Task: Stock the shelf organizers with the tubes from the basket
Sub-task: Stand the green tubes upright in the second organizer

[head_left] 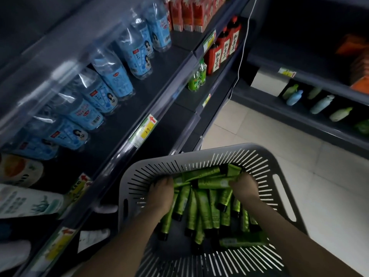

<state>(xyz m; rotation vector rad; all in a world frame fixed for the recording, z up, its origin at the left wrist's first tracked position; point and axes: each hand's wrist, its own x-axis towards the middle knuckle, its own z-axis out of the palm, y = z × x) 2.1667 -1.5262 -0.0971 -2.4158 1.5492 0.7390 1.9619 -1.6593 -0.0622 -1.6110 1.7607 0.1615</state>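
A grey slotted basket (279, 176) stands on the floor in front of the shelves. Inside it lie several green tubes (201, 208) with black caps, piled loosely. Both my hands are down in the basket among them. My left hand (161, 192) has its fingers curled round tubes at the pile's left side. My right hand (244, 188) grips tubes at the pile's upper right. The fingertips of both hands are hidden among the tubes. No shelf organizers are clearly visible.
Dark shelving (139, 124) runs along the left, holding blue-labelled water bottles (119, 76), red cartons (189, 13), dark red-labelled bottles (223, 48) and green bottles (197, 76). Another shelf at the right holds small pale bottles (321, 104). Tiled floor (259, 128) lies between.
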